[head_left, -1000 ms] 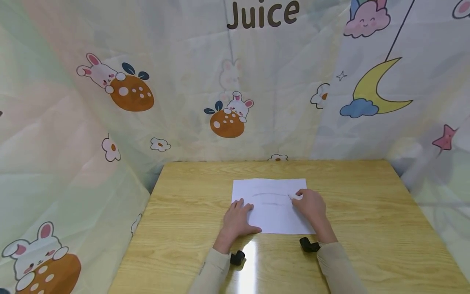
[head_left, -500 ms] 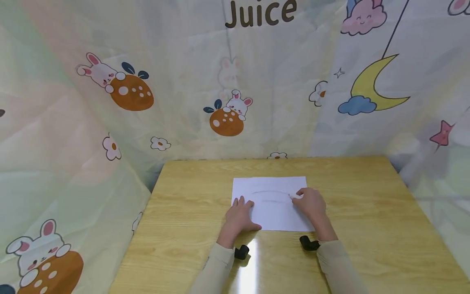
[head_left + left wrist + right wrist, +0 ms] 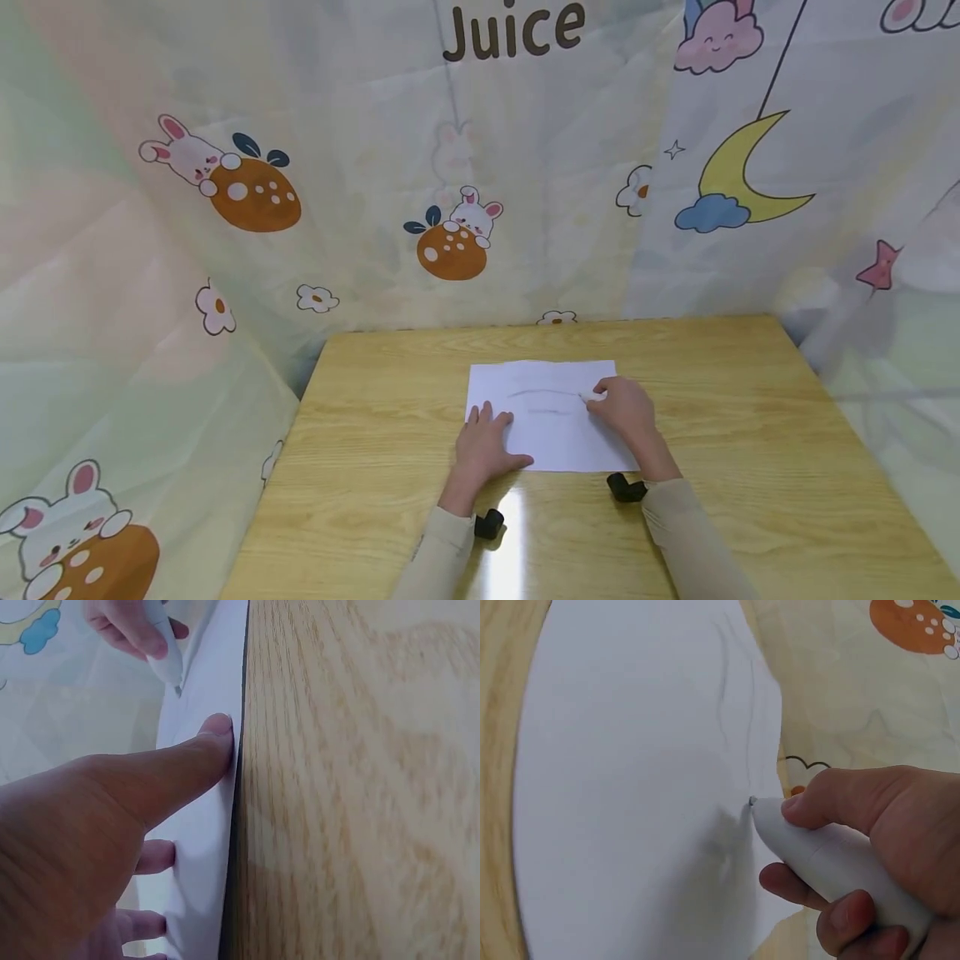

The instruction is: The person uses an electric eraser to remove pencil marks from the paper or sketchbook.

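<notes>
A white sheet of paper (image 3: pixel 558 446) lies on the wooden table, with a long faint grey line (image 3: pixel 542 391) and a shorter one below it. My left hand (image 3: pixel 483 446) rests spread on the sheet's near left corner, thumb along the near edge. On the right side of the sheet, my right hand (image 3: pixel 628 412) grips a thick white pen-shaped tool (image 3: pixel 817 859) between thumb and curled fingers. Its small grey tip sits right at the right end of the longer line, as the right wrist view shows. The left wrist view catches my left thumb (image 3: pixel 187 761) pressing the paper.
The wooden table (image 3: pixel 390 400) reaches back to a printed fabric backdrop (image 3: pixel 345 208) with rabbits and a moon. A black wrist mount (image 3: pixel 489 524) is by the left cuff, and another black mount (image 3: pixel 626 488) by the right cuff.
The head view has shifted slightly. Both hands stay almost in the same place on the paper, and the grey lines look unchanged.
</notes>
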Motion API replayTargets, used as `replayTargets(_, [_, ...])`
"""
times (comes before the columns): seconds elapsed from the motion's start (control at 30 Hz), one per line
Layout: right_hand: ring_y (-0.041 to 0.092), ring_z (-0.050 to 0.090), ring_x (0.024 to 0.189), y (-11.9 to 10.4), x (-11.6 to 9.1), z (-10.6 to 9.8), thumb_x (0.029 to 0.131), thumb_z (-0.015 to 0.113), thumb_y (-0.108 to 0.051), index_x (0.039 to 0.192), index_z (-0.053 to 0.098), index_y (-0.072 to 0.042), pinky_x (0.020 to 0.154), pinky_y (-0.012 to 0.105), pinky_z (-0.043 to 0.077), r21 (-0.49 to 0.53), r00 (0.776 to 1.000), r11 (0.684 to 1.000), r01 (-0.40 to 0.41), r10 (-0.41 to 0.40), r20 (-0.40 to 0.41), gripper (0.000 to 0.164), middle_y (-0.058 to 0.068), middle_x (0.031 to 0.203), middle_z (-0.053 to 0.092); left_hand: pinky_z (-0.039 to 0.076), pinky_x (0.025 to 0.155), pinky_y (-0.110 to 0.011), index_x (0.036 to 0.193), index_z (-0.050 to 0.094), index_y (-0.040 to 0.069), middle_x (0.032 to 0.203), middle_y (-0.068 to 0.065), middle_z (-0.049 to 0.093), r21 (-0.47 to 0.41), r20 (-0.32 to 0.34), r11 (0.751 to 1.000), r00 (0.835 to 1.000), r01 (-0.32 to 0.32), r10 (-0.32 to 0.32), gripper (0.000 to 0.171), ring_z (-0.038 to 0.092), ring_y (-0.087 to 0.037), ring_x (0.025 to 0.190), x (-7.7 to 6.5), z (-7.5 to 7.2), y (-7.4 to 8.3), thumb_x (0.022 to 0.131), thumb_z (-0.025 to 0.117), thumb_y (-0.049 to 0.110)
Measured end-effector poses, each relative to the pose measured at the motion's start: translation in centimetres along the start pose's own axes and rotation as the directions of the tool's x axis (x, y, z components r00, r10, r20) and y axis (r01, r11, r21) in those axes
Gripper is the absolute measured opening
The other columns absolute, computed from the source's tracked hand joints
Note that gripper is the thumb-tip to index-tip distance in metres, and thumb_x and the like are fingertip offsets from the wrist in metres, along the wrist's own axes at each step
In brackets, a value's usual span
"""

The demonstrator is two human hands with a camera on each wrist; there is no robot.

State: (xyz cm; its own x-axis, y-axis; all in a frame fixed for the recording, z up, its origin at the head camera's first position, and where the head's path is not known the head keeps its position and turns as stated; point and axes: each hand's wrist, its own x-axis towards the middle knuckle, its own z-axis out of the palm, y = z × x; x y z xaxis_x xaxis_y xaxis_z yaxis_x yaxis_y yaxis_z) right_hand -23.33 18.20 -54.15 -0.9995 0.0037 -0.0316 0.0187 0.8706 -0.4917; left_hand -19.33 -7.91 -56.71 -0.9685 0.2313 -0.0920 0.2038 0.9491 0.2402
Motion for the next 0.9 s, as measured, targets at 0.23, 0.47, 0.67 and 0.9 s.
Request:
replayTargets(0.23, [0.027,0.063,0.077,-0.37,0.08,0.05,0.081,0.073,-0.025,0.1,0.073,-0.002,0.063,0.043,0.052,-0.016,0.999,1.0,-0.02,0.02,0.035,0.029,0.016,0.097,0.07,0.034,0.105,-0.055,0.14,0.052,0.021,0.151,-0.023,0.031,-0.024,-0.005,1.0,1.0,0.001,-0.001,0.088,0.026,-0.045,0.138,-0.13,0.5,-0.47,0.069,0.073,0.069])
replayTargets(0.47, [0.028,0.063,0.08,-0.23,0.1,0.23,0.08,0.073,-0.024,0.098,0.074,-0.002,0.065,0.044,0.052,-0.014,0.999,1.0,-0.019,0.02,0.028,0.028,0.016,0.098,0.07,0.034,0.104,-0.055,0.141,0.051,0.023,0.151,-0.024,0.032,-0.015,-0.001,1.0,1.0,-0.006,0.006,0.087,0.027,-0.046,0.137,-0.32,0.48,-0.52,0.07,0.073,0.069])
replayTargets(0.67, [0.026,0.062,0.075,-0.3,0.66,0.27,0.08,0.074,-0.025,0.099,0.073,-0.002,0.062,0.043,0.052,0.012,1.0,1.0,-0.001,0.001,0.005,0.03,0.016,0.097,0.07,0.034,0.105,-0.055,0.144,0.049,0.026,0.151,-0.024,0.031,-0.001,-0.013,1.0,1.0,-0.008,0.008,0.088,0.027,-0.046,0.138,-0.34,0.28,-0.45,0.071,0.071,0.069])
replayTargets(0.9, [0.03,0.064,0.084,-0.01,0.82,0.45,0.08,0.075,-0.026,0.098,0.074,-0.003,0.067,0.045,0.052,-0.001,1.0,1.0,-0.017,0.017,0.025,0.029,0.017,0.101,0.07,0.033,0.106,-0.052,0.146,0.047,0.028,0.152,-0.023,0.03,0.041,0.008,0.999,1.0,-0.003,0.002,0.089,0.027,-0.045,0.138,-0.14,0.43,-0.55,0.072,0.068,0.072])
